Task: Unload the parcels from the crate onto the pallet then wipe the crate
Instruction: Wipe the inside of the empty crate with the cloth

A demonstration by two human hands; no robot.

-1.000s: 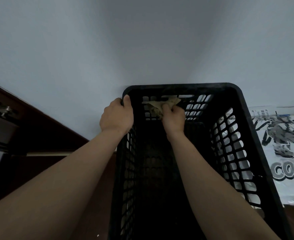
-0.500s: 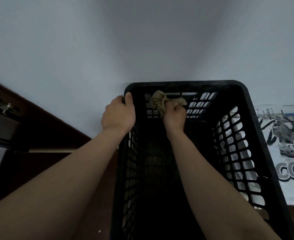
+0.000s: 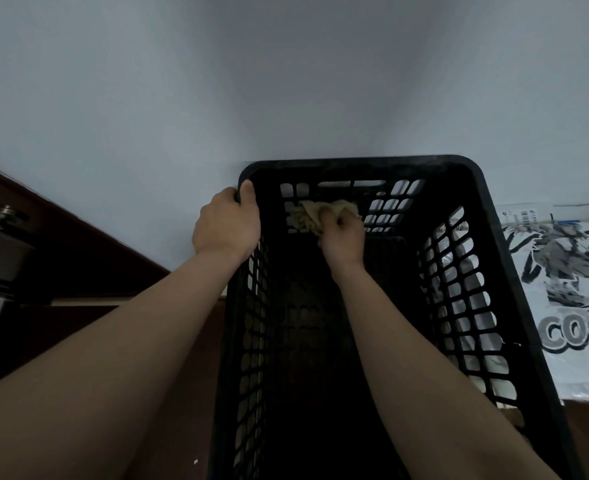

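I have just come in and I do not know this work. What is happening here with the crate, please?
A person is wiping the black crate from the inside. The left hand grips the rim at the far left corner and steadies it. The right hand holds a cloth and presses it against the crate's far inner side. No parcels show inside the crate, though its bottom is dark. A printed parcel lies beside it on the right.

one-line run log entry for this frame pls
phase: wipe crate | left hand: grips crate rim | right hand: holds cloth on far inner wall | inside: no parcels visible
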